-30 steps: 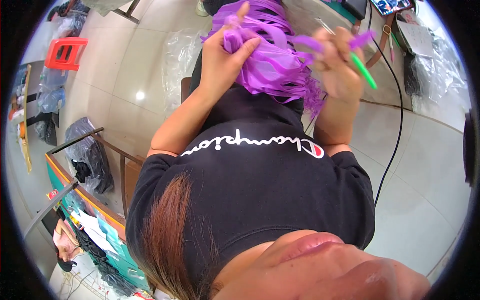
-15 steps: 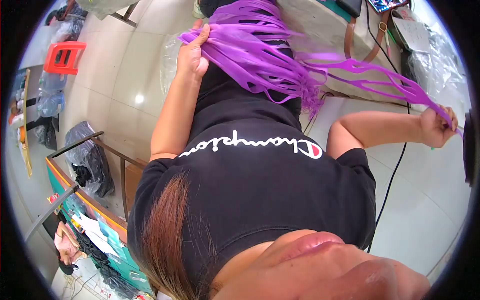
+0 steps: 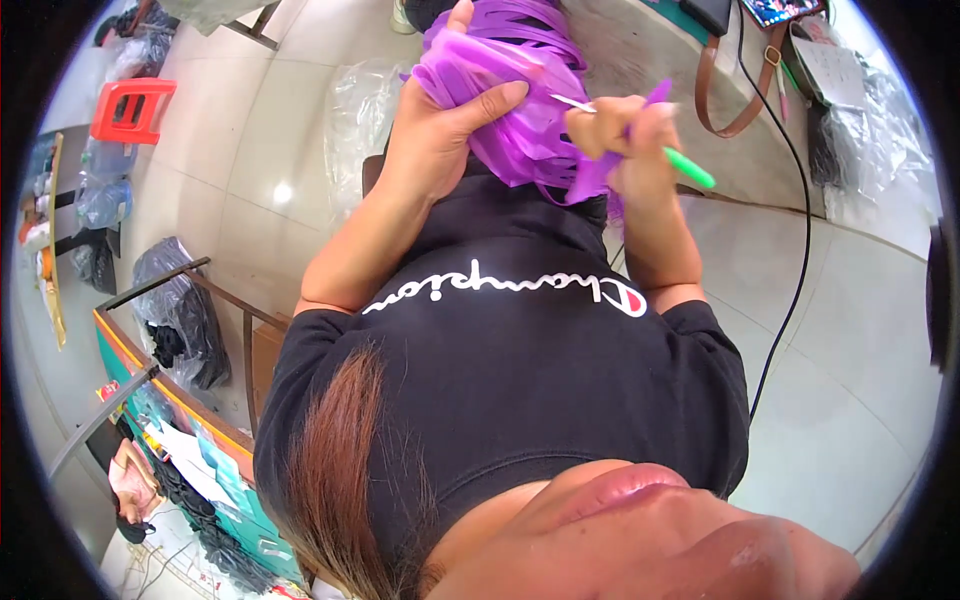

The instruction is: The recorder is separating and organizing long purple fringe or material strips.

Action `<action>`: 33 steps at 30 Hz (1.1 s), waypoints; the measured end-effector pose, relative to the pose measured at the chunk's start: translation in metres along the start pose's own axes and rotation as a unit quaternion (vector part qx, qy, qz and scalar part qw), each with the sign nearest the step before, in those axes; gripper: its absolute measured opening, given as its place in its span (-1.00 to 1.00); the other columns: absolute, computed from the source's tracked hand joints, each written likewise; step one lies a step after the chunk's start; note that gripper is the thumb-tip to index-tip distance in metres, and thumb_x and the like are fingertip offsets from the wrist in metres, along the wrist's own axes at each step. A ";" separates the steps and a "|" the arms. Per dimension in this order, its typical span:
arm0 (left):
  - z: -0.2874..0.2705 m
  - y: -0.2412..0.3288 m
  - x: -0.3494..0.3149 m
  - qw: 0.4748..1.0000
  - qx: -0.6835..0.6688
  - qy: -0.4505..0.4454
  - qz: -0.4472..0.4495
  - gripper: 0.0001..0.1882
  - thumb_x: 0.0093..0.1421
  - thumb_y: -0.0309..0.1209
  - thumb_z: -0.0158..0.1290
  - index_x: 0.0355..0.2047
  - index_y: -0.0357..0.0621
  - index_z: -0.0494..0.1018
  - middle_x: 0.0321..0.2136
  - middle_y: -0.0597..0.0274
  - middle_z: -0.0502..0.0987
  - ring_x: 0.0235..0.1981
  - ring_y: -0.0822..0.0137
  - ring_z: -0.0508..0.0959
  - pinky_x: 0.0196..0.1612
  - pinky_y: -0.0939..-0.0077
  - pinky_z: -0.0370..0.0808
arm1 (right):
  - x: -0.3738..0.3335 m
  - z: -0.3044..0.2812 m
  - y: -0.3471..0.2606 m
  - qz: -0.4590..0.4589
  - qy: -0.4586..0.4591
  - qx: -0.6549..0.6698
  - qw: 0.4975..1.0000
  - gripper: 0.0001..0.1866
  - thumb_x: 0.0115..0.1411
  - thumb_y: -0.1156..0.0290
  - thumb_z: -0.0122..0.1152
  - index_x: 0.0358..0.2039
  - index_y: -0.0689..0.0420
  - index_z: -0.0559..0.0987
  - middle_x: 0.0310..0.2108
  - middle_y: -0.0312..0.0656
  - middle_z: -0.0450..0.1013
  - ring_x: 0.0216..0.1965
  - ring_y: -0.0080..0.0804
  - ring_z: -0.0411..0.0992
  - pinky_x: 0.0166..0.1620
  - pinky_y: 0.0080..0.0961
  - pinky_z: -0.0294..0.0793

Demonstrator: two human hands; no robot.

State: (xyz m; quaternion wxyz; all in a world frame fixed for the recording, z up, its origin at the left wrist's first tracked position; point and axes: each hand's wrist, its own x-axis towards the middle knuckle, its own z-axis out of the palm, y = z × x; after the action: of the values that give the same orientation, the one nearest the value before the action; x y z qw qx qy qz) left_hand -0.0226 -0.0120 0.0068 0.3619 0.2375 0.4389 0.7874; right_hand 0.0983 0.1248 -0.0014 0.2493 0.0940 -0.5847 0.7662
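Many purple strips [image 3: 525, 150] lie in the left grip [image 3: 440, 130], under its thumb [image 3: 495, 104].

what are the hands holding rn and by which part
Left hand: the purple strips, by their left end. Right hand: the green-handled tool, by its middle, plus, apparently, one strip.
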 end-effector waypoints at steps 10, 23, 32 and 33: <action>0.001 0.000 -0.005 1.000 -0.023 0.007 -0.013 -0.20 0.11 -0.62 0.14 0.30 -0.19 -0.02 -0.13 0.20 0.49 -0.08 0.41 0.47 0.04 0.50 0.37 | 0.006 0.004 0.007 0.055 0.008 -0.046 0.997 -0.34 0.33 -0.20 -0.52 -0.74 0.03 0.04 -0.78 -0.38 -0.04 -0.68 -0.56 -0.12 -0.57 -0.52 -0.11; -0.007 -0.009 -0.005 0.999 0.032 0.014 0.037 -0.22 0.10 -0.61 0.15 0.28 -0.26 0.02 -0.10 0.10 0.50 -0.06 0.35 0.48 0.04 0.44 0.39 | 0.004 0.015 -0.001 0.108 0.054 -0.339 0.933 -0.41 0.36 -0.03 -0.23 -0.66 0.16 0.27 -0.70 -0.41 0.15 -0.60 -0.58 0.09 -0.52 -0.55 0.05; -0.022 0.006 -0.010 0.922 0.008 -0.293 -0.251 -0.73 0.04 -0.50 0.24 -0.23 -0.26 0.50 -0.33 0.21 0.56 -0.30 0.38 0.55 -0.15 0.48 0.47 | 0.049 -0.142 -0.013 0.115 0.384 0.047 0.915 -0.54 0.30 -0.08 -0.11 -0.66 -0.11 0.25 -0.78 -0.46 0.09 -0.80 -0.65 0.01 -0.71 -0.66 -0.02; -0.018 0.002 -0.010 0.949 -0.016 -0.218 -0.228 -0.75 0.06 -0.49 0.22 -0.24 -0.27 0.50 -0.35 0.21 0.56 -0.31 0.38 0.55 -0.17 0.49 0.48 | 0.048 -0.147 -0.016 0.155 0.287 0.110 0.939 -0.54 0.30 -0.07 -0.09 -0.67 -0.13 0.23 -0.78 -0.46 0.08 -0.80 -0.66 0.01 -0.73 -0.67 -0.03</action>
State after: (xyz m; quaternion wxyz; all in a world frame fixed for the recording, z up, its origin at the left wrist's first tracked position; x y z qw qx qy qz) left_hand -0.0297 -0.0299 -0.0013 0.6221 0.2914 0.3790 0.6200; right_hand 0.0867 0.2795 -0.0113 0.2727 -0.1951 -0.4078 0.8493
